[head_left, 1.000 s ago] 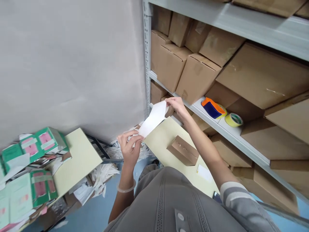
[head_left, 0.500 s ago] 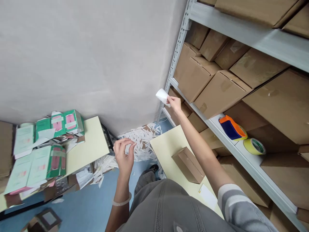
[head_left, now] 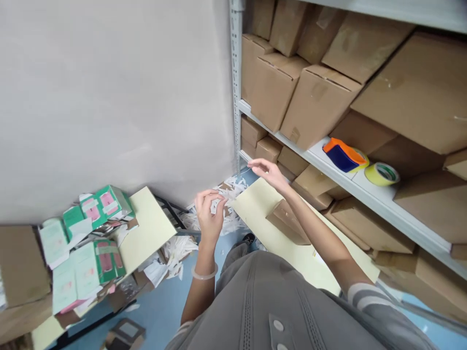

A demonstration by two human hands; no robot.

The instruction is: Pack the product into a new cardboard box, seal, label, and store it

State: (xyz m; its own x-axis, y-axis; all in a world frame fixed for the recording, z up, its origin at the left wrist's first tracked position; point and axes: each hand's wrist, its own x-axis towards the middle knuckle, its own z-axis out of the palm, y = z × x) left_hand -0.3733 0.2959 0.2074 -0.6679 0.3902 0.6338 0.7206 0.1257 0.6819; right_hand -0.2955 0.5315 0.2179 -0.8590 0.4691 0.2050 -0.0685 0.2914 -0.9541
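My right hand is stretched out over the far end of the cream tabletop, its fingers extended with nothing visible in them. Nearest to its forearm, a brown cardboard box lies on that tabletop. My left hand is raised in front of my body, thumb and forefinger brought together in a pinch. Whatever the pinch holds, if anything, is too small to make out. Below and beyond both hands, a heap of white paper strips covers the floor by the wall.
Metal shelving at right holds several cardboard boxes, an orange and blue tape dispenser and a yellow tape roll. At left, green and pink packages and paper scraps lie on another cream table. An open carton sits on the floor.
My right hand has let go of the white paper piece and its fingers have opened; the paper is no longer visible there. The view has turned right. My left hand keeps its pinch.
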